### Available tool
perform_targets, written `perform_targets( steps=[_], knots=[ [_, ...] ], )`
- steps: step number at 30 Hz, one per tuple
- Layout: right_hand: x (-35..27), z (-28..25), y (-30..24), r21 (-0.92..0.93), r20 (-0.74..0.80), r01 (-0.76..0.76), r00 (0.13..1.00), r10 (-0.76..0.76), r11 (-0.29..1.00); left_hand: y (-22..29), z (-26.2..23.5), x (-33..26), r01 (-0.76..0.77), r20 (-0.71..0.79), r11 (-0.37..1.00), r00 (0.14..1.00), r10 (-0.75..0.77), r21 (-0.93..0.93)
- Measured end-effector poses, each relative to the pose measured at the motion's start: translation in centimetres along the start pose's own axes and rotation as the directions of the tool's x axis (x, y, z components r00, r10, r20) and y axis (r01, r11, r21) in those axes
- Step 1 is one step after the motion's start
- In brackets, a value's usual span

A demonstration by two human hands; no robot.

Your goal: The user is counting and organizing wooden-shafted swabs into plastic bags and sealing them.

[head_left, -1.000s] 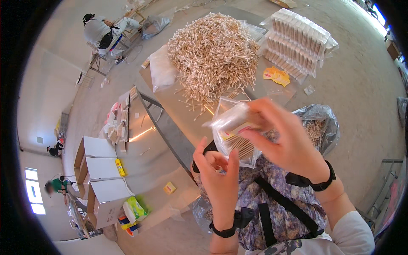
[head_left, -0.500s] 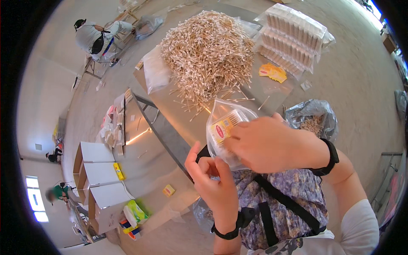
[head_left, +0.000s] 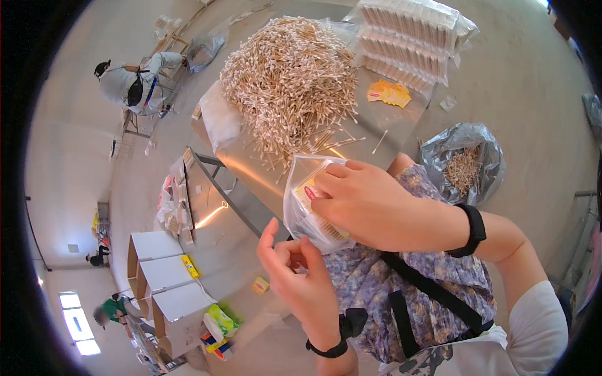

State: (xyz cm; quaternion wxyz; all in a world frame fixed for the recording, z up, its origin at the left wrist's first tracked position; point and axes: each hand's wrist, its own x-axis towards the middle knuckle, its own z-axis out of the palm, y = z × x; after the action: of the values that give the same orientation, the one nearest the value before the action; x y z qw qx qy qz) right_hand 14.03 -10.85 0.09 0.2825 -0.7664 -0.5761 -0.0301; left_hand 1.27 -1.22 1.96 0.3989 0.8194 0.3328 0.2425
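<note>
The right hand (head_left: 367, 202)'s bent fingers cover one clear bag (head_left: 302, 220) with one yellow label (head_left: 305, 189); pinch cannot be determined. Left hand (head_left: 302, 279): fingers spread.

The person wears black wristbands (head_left: 478, 232), a white short-sleeved top (head_left: 536, 319) and a purple-patterned garment (head_left: 370, 282) with black straps (head_left: 433, 287).

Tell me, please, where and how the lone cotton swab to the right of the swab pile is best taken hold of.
Probably pinch the lone cotton swab mid-stick, from above: it lies flat on the table, apart from the swab pile, its thin stick uncovered.
</note>
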Motion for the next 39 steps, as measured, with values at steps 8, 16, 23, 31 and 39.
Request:
perform_targets(
  steps=[8,16,23,31,39],
  knots=[
    [-1.7,-2.3,0.6,0.184,-0.435,-0.177,0.868,0.242,0.967,2.0,0.9,1.8,-0.606,0.143,0.739,0.792,0.593,0.294],
    [-4.2,2.0,2.5,0.675,-0.226,-0.301,0.785,0.577,0.673,2.8,3.5,5.2,-0.323,0.624,0.93,0.768,0.148,0.177],
    [-3.8,3.2,3.2,0.851,-0.25,-0.094,0.793,0.555,0.517,0.5,3.5,3.5,-0.381,0.536,0.89,0.82,0.2,0.251],
    [-1.1,6.7,-2.1,0.729,-0.494,-0.098,0.61,0.62,0.678,-1.4,2.7,2.9,-0.491,0.518,0.74,0.825,0.227,0.46],
    [-1.0,8.4,-4.4,0.582,-0.629,-0.039,0.612,0.48,0.813,-5.4,-2.6,2.2,-0.115,0.434,0.934,0.899,-0.046,0.338]
  ],
)
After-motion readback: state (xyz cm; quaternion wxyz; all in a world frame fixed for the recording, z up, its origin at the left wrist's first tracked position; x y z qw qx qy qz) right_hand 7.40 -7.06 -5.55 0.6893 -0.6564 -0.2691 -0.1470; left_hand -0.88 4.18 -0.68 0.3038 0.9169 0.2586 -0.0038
